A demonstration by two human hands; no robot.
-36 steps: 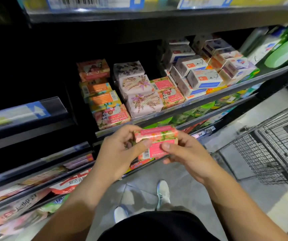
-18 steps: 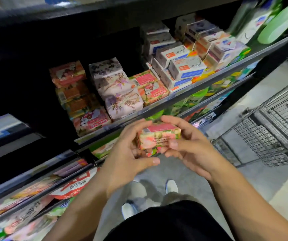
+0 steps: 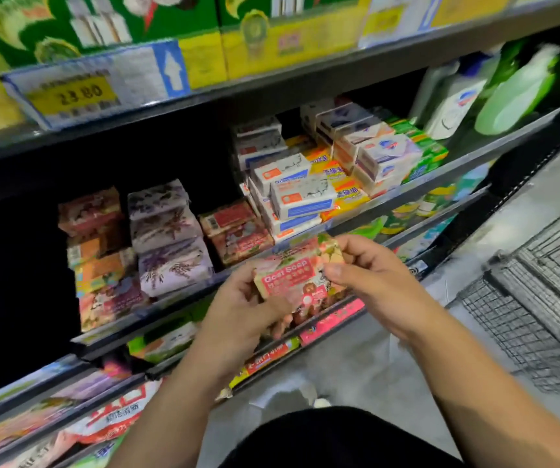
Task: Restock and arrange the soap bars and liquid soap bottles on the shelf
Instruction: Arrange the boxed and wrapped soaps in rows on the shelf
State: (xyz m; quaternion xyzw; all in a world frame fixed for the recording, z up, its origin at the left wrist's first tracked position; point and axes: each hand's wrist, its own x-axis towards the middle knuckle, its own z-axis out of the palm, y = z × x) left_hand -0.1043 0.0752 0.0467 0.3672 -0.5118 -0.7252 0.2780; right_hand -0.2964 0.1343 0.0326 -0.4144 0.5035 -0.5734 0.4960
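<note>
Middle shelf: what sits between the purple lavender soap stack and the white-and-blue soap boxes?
Head view: a short stack of red-and-pink soap bars fills it, between the lavender stack and the white-and-blue boxes.

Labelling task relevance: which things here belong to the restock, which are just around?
Job: Goat Soap bar, gripped by left hand and right hand; lavender soap stack; white soap bottle; shelf.
Around: wire cart; price tag; green boxes above.
</note>
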